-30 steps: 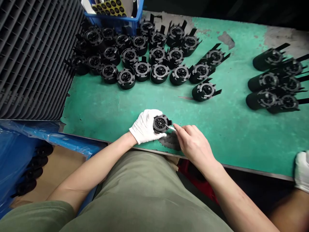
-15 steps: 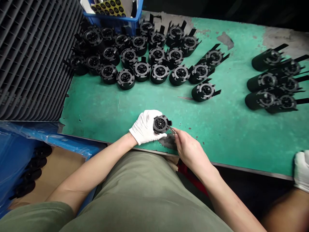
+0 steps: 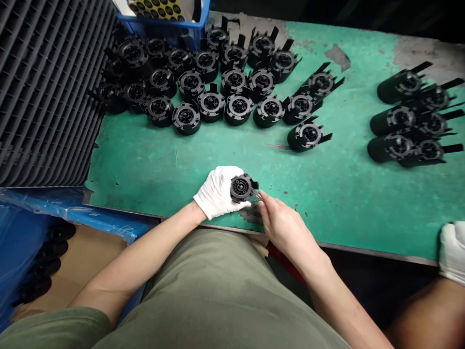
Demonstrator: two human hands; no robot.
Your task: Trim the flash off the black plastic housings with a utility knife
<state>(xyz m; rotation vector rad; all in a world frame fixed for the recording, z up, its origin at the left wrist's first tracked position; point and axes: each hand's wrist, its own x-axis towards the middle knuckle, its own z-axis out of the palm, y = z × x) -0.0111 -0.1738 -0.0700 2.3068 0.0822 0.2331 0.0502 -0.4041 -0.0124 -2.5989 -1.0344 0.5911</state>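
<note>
The left hand [image 3: 217, 193], in a white glove, has its fingers wrapped around a round black part [image 3: 240, 188] near the table's [image 3: 203, 155] near edge. The right hand [image 3: 286, 220] pinches a thin tool [image 3: 256, 195] at its right side, so this one seems unfinished. Many black parts [image 3: 238, 110] stand far left, fewer at right; I can't tell which are done.
</note>
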